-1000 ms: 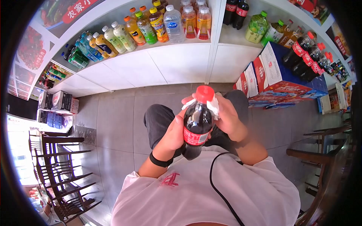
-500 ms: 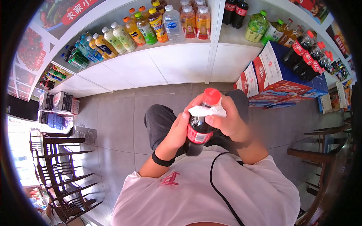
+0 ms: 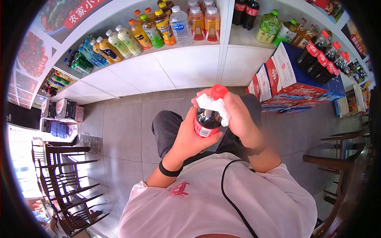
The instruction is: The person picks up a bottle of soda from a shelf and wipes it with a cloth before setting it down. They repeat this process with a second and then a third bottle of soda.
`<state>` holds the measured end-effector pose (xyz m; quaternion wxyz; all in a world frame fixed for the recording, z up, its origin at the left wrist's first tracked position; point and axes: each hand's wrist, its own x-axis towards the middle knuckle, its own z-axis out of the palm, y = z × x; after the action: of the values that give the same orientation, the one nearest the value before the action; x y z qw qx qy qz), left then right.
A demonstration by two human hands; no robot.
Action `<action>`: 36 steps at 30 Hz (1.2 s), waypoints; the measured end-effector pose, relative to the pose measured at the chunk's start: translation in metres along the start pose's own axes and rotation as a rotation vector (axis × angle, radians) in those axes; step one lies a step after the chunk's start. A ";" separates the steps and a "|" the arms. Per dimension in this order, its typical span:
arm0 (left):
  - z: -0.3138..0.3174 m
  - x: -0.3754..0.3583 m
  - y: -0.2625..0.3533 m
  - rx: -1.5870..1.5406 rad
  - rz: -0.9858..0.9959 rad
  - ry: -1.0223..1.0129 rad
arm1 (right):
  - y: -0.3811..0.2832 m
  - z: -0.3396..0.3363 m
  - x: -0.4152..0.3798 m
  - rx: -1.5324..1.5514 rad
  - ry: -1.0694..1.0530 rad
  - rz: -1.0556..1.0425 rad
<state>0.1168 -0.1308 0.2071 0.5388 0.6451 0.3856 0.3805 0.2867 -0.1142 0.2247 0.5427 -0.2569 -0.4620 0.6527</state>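
Note:
In front of my chest is a cola bottle with a red cap and a red label showing a barcode. My left hand wraps round its lower body, thumb across the label. My right hand presses a crumpled white tissue against the bottle's neck and shoulder, just below the cap. The bottle leans, cap pointing away from me. Its base is hidden by my left hand. Some fingers of my right hand are hidden behind the tissue and bottle.
A white shelf ahead carries rows of drink bottles. Stacked drink cartons at the right hold more cola bottles. Dark wooden chairs stand at the left, and dark wooden furniture at the right. Boxes are stacked at the far left.
My left hand has shifted its grip, its thumb now across the front of the label. The bottle has tipped and moved slightly away from me. The tissue is more spread round the neck.

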 end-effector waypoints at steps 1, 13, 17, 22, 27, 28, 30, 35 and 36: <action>-0.001 0.001 0.000 0.005 -0.009 0.001 | -0.001 0.002 0.001 -0.023 0.025 0.017; -0.001 0.000 -0.003 -0.058 0.003 0.086 | 0.011 0.013 -0.007 -0.292 -0.023 -0.143; -0.003 0.002 -0.003 -0.048 0.001 0.070 | 0.012 0.012 -0.009 -0.299 -0.023 -0.196; 0.006 0.002 0.000 -0.094 0.037 0.088 | -0.002 0.008 -0.002 -0.130 -0.003 -0.036; -0.003 0.000 -0.002 0.012 0.028 0.029 | 0.001 0.010 -0.005 -0.137 -0.057 -0.087; -0.002 0.000 -0.002 -0.037 0.027 0.039 | 0.002 0.009 -0.005 -0.149 -0.058 -0.096; 0.001 0.000 -0.004 -0.135 0.026 0.056 | 0.005 0.009 -0.006 -0.174 -0.059 -0.117; -0.002 -0.001 -0.010 -0.107 0.008 0.016 | 0.007 0.006 -0.008 -0.154 -0.060 -0.053; -0.003 0.000 -0.012 -0.098 0.013 0.006 | 0.005 0.005 -0.009 -0.156 -0.071 -0.021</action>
<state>0.1129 -0.1285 0.1953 0.5662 0.6191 0.3641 0.4045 0.2824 -0.1242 0.2213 0.5110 -0.2702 -0.5331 0.6179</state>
